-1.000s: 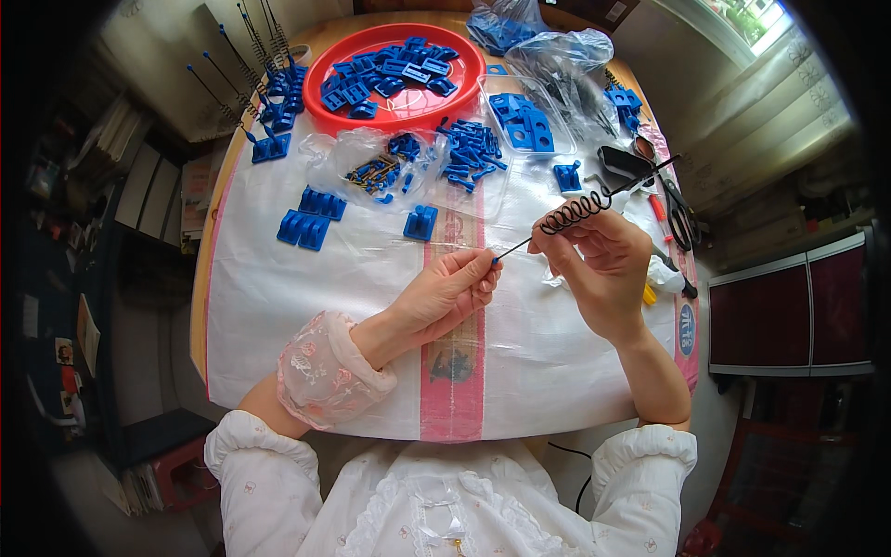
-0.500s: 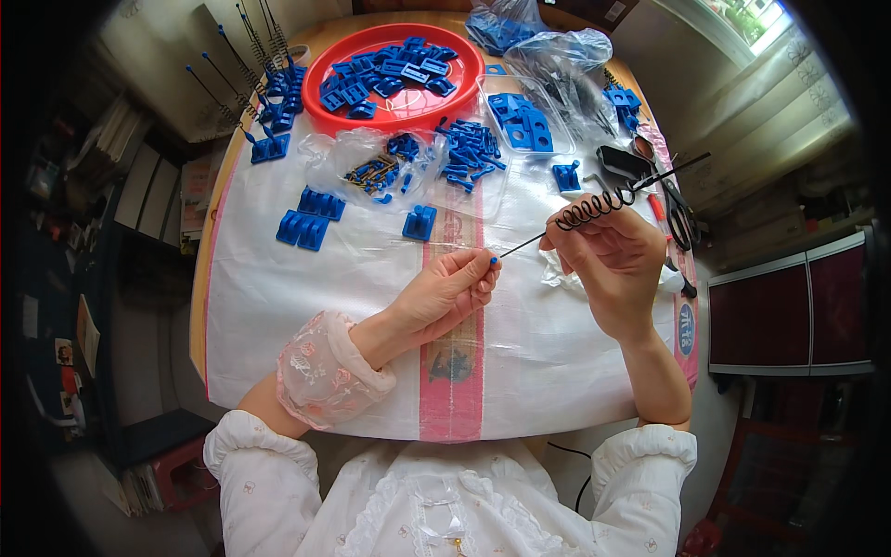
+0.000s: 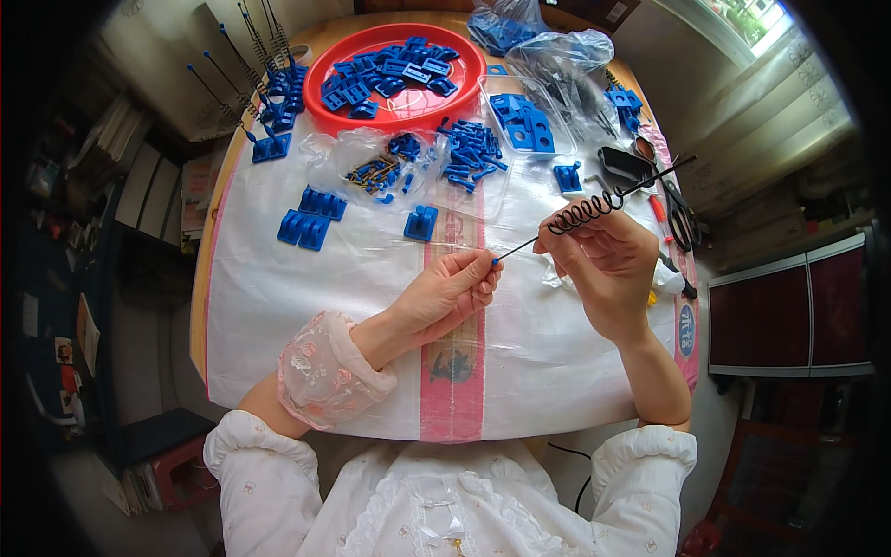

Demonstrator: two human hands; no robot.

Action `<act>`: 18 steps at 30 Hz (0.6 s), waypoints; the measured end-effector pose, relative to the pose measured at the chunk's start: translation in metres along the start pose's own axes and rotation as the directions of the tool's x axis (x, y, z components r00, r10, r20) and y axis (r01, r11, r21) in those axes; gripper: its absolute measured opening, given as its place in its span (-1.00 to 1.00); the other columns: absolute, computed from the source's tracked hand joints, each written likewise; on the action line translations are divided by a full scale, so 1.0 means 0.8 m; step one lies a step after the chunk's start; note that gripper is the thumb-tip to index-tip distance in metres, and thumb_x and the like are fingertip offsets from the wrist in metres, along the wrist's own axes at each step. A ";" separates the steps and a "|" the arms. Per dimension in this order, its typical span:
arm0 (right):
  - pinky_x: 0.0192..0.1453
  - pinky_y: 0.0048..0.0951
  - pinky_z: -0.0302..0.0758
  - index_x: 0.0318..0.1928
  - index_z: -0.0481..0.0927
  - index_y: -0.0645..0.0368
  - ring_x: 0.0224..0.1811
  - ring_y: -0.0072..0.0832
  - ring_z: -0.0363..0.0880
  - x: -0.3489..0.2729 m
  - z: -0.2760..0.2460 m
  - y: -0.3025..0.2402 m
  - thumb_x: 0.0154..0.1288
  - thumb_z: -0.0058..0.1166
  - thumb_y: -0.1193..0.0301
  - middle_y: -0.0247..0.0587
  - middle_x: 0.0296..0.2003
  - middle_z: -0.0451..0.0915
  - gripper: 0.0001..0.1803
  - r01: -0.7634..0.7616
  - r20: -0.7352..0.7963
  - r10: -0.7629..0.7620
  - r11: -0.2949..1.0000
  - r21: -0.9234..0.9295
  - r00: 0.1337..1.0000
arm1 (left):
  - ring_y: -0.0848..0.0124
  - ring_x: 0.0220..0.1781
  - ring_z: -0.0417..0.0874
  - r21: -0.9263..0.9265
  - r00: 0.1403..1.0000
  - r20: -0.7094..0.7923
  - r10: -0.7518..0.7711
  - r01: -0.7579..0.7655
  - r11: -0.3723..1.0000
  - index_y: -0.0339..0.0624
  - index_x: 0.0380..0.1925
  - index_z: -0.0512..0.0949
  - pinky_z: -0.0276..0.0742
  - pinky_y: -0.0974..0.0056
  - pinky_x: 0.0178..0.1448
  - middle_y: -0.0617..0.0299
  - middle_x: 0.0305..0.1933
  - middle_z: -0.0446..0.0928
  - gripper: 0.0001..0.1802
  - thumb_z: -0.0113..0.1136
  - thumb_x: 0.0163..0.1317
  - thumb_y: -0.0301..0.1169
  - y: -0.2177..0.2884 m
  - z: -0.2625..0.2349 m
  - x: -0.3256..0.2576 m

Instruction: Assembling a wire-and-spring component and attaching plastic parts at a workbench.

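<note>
- Black coiled spring (image 3: 583,214) with straight wire at both ends hangs above the white sheet (image 3: 343,390), between the two hands.
- Left hand (image 3: 438,293) pinches a small blue tip (image 3: 497,261) at the near end of the wire; how deep the wire sits in it, I cannot tell.
- Right hand (image 3: 605,267) is gripping the coil lightly, thumb and forefinger by its lower end.
- Probable step: seating the tip, since similar springs (image 3: 227,112) at far left wear blue ends.
- Next move likely calls for a firm pinch on the tip, with the wire steadied in line.
- Long axis runs slantwise, from the left fingertips to the far right; the bare end points away from the person.
</note>
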State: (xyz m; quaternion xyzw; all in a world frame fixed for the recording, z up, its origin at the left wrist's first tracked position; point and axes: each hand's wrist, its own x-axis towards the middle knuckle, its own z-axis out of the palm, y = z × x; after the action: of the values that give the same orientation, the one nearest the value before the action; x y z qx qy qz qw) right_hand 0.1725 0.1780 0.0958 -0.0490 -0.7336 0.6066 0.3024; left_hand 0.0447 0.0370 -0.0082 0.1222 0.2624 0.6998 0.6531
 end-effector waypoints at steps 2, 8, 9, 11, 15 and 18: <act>-0.14 -0.60 0.58 -0.20 0.63 0.36 -0.26 -0.58 0.69 0.000 0.001 0.000 0.19 0.17 0.74 -0.21 -0.32 0.68 -0.84 0.005 0.000 -0.005 1.000 -0.007 1.000 | 0.68 -0.37 0.41 0.001 1.000 -0.008 0.002 -0.002 1.000 -0.15 -0.22 0.56 0.33 0.50 -0.20 0.45 -0.39 0.44 -0.77 0.10 0.42 -0.22 0.000 0.000 0.000; -0.13 -0.61 0.58 -0.18 0.62 0.36 -0.25 -0.58 0.69 -0.001 0.000 0.000 0.19 0.17 0.75 -0.22 -0.32 0.68 -0.82 0.004 0.003 -0.004 1.000 -0.025 1.000 | 0.68 -0.37 0.41 -0.004 1.000 -0.007 -0.001 0.001 1.000 -0.15 -0.22 0.56 0.33 0.50 -0.20 0.45 -0.39 0.44 -0.76 0.09 0.42 -0.21 0.000 0.000 0.000; -0.13 -0.61 0.58 -0.18 0.62 0.36 -0.25 -0.58 0.69 0.000 0.000 0.000 0.19 0.17 0.75 -0.22 -0.32 0.68 -0.82 0.002 0.007 -0.001 1.000 -0.030 1.000 | 0.68 -0.37 0.41 -0.007 1.000 -0.012 -0.002 0.002 1.000 -0.15 -0.22 0.56 0.33 0.50 -0.20 0.45 -0.39 0.44 -0.76 0.09 0.42 -0.21 0.000 0.000 0.000; -0.12 -0.61 0.58 -0.18 0.62 0.36 -0.25 -0.58 0.69 0.000 0.001 0.001 0.19 0.17 0.75 -0.22 -0.32 0.68 -0.82 -0.002 0.009 0.002 1.000 -0.026 1.000 | 0.68 -0.37 0.41 0.000 1.000 -0.011 0.001 -0.001 1.000 -0.15 -0.22 0.56 0.34 0.50 -0.20 0.45 -0.39 0.45 -0.76 0.09 0.42 -0.21 0.000 0.000 -0.001; -0.12 -0.61 0.57 -0.19 0.62 0.36 -0.25 -0.58 0.69 -0.001 0.000 0.002 0.19 0.17 0.75 -0.22 -0.32 0.68 -0.83 -0.010 0.004 0.010 1.000 -0.024 1.000 | 0.68 -0.38 0.41 -0.004 1.000 -0.009 -0.004 0.004 1.000 -0.15 -0.22 0.56 0.34 0.50 -0.21 0.45 -0.39 0.45 -0.76 0.09 0.42 -0.21 -0.001 0.000 0.000; -0.13 -0.61 0.57 -0.20 0.62 0.36 -0.25 -0.58 0.69 -0.001 0.001 0.001 0.19 0.17 0.75 -0.22 -0.33 0.68 -0.83 -0.005 -0.002 0.005 1.000 -0.019 1.000 | 0.68 -0.38 0.42 -0.003 1.000 -0.009 -0.005 0.005 1.000 -0.15 -0.22 0.56 0.34 0.50 -0.21 0.45 -0.38 0.45 -0.76 0.09 0.42 -0.21 0.000 0.001 0.000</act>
State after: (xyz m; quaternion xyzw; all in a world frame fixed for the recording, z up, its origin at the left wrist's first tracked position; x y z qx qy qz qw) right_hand 0.1724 0.1773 0.0951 -0.0545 -0.7388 0.6004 0.3012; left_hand 0.0449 0.0371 -0.0075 0.1174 0.2647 0.6989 0.6540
